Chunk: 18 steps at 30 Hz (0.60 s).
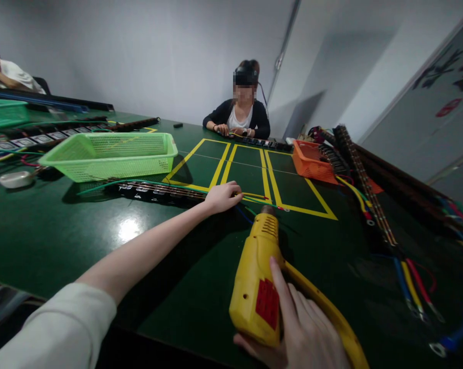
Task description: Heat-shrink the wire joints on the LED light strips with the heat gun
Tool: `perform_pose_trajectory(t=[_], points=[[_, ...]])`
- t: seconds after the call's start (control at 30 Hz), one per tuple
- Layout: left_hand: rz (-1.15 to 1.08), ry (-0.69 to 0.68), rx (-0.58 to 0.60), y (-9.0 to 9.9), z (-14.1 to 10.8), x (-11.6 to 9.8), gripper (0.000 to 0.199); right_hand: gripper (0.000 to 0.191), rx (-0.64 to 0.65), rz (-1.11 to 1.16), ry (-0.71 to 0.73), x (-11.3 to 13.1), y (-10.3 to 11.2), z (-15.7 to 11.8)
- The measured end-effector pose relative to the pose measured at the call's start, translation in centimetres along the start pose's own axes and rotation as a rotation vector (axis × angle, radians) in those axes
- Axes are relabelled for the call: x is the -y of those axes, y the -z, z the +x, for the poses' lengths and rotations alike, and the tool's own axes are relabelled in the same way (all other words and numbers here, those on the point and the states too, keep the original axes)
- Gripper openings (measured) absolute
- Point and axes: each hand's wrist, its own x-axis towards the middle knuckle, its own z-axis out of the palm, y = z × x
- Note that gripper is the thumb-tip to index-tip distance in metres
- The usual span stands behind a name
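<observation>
Wire ends before a heat gun, seen from the worker's own viewpoint; clock directions were taken from the centre of the view, twelve lying away from the worker. The left hand point(224, 198), near the centre, was closed on thin wires point(252, 195) beside a dark strip point(160, 191) at nine o'clock; their tips pointed between three and four. The right hand point(307, 328), at five o'clock, was wrapped around the yellow heat gun point(250, 261), index finger along its side, with the nozzle point(268, 210) just beside the wires. Whether they touched, or the gun was blowing, could not be told.

Progress, as judged: partly done. The green wire point(261, 203) already bore a red sleeve point(280, 207) and a ring terminal point(287, 209), the yellow wire point(256, 196) a red tip point(267, 198); whether either covering was tight could not be made out. Heating seemed the step in hand, not plainly finished.

Containers on the surface point(177, 251): a light green basket point(118, 169), toward half past nine, showed its inner walls through the open top. An orange basket point(310, 161), toward half past two, had dark ribbed pieces point(331, 159) at its right end, inside or against it being unclear. A teal basket point(4, 114), also toward half past nine, was cut off by the frame, its contents indistinct.
</observation>
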Motion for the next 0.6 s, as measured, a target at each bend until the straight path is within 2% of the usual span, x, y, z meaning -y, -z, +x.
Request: perform_pose_trajectory(t=[0.13,0.3,0.6], points=[[0.003,-0.033,0.009,0.0,-0.1,0.1,0.029,0.108,0.047,0.082,0.007,1.2,-0.6,1.0],[0.073,-0.086,-0.065,-0.2,-0.6,-0.3,0.028,0.114,0.078,0.129,0.003,2.2,-1.6,2.4],[0.123,-0.003,-0.185,-1.2,-2.0,-1.7,0.026,0.111,0.072,0.103,-0.059,1.1,-1.7,1.8]])
